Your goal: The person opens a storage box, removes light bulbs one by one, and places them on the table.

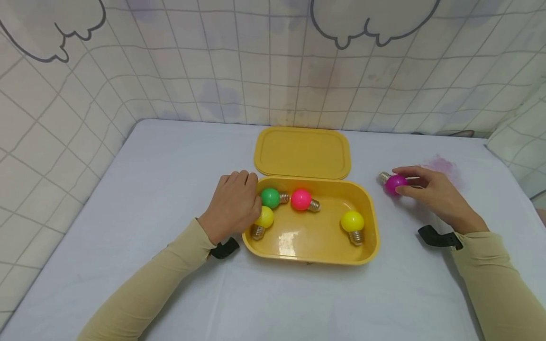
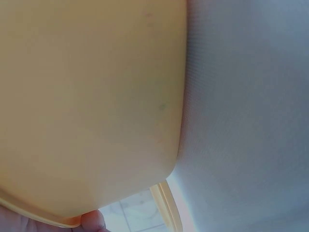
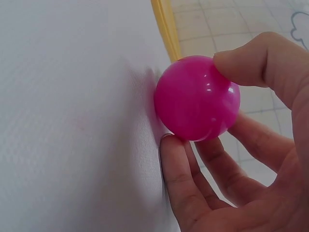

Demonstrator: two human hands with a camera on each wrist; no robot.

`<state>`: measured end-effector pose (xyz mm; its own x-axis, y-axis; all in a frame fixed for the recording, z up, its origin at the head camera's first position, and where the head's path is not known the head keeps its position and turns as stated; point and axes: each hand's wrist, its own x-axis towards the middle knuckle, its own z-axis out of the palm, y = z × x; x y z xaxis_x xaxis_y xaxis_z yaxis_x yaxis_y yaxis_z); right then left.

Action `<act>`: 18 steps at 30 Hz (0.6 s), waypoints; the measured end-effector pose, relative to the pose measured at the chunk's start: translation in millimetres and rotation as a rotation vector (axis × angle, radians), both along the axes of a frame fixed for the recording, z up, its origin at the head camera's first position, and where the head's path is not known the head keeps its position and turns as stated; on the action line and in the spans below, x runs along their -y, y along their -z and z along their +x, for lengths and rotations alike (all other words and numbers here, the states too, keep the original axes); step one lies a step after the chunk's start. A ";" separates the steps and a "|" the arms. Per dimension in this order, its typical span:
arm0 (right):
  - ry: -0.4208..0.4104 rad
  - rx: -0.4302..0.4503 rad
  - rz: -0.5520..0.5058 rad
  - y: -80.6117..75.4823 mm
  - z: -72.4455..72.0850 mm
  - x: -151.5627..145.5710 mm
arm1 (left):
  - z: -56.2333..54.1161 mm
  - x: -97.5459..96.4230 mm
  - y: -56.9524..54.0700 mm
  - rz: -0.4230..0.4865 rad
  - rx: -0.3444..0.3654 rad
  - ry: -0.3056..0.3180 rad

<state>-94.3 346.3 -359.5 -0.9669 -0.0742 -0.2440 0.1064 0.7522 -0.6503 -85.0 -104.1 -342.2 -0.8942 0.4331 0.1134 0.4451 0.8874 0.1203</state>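
My right hand (image 1: pixel 439 196) pinches a magenta toy light bulb (image 1: pixel 395 184) between thumb and fingers, right of the box. In the right wrist view the round bulb (image 3: pixel 195 99) is close against the white cloth, thumb over it and fingers around its other side. A yellow plastic box (image 1: pixel 311 253) stands in the middle of the table. At its left end my left hand (image 1: pixel 234 206) grips the rim, fingertips (image 2: pixel 91 220) bent over the edge in the left wrist view. Inside lie a green bulb (image 1: pixel 270 198), a pink bulb (image 1: pixel 301 200) and two yellow bulbs (image 1: pixel 352 221).
A yellow lid (image 1: pixel 303 152) lies flat directly behind the box. White cloth (image 1: pixel 149 166) covers the table, with a pinkish stain (image 1: pixel 443 166) at the right. A grid-patterned curtain (image 1: pixel 256 71) hangs along the back and sides.
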 end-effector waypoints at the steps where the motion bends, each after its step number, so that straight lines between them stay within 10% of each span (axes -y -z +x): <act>1: -0.001 -0.005 -0.001 -0.2 0.0 0.0 | 0.0 0.0 0.1 0.000 -0.001 0.000; 18: 0.017 -0.018 -0.016 -7.4 3.1 2.0 | -0.1 0.3 1.4 0.003 -0.004 -0.004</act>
